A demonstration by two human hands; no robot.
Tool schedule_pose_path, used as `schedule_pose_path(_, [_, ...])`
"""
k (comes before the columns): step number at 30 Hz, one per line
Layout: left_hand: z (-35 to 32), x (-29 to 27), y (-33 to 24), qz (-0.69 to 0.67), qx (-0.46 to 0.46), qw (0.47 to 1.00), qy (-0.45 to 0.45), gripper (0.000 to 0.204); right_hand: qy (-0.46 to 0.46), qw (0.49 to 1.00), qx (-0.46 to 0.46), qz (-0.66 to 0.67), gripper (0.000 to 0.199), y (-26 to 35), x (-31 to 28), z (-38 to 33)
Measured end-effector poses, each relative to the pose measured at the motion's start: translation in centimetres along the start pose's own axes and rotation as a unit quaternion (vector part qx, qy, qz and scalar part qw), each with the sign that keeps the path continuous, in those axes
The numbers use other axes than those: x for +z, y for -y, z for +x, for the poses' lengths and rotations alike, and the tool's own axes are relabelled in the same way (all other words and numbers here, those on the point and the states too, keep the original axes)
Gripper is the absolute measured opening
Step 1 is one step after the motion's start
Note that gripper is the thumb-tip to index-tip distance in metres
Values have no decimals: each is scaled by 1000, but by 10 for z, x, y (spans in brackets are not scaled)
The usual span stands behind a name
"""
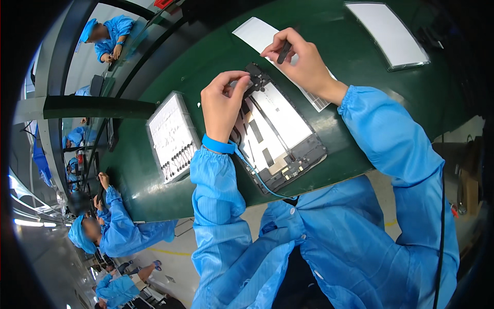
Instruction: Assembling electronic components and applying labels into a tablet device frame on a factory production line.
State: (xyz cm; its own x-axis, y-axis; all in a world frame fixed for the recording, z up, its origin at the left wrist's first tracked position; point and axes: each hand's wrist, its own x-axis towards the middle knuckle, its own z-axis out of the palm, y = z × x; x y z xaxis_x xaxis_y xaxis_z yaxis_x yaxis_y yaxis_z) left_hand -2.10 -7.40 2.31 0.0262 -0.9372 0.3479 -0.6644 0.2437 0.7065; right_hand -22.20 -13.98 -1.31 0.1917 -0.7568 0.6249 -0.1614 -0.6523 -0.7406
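A tablet-like device (280, 116) lies opened on the green bench, with a large white panel, dark strips and a black frame. At its far end my left hand (221, 103) is closed, thumb and index finger pinched together beside the black parts. What sits between those fingertips is too small to make out. My right hand (303, 64), raised just beyond the device's far right corner, is closed around a short black tool (284, 52), which looks like tweezers. Its thumb and fingertip also meet to the left of the tool. A blue wrist strap (218, 144) with a cord circles my left wrist.
Left of the device is a clear tray (172, 136) holding rows of small black-ended parts. A white sheet (257, 35) lies under my right hand, and a white panel in a tray (388, 33) is at the far right. A dark rack post (98, 107) borders the bench's left; co-workers in blue sit beyond.
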Motion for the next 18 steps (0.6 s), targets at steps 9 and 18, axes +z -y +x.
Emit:
schedule_pose_path(9, [-10,3,-21,87,95,985,112,19,8,997,24,75,14,-6,3,-4])
schedule_pose_path(18, [-3,9,-9,-120,-43,992,-24,7,100,990,42,94,21,4,2,-5])
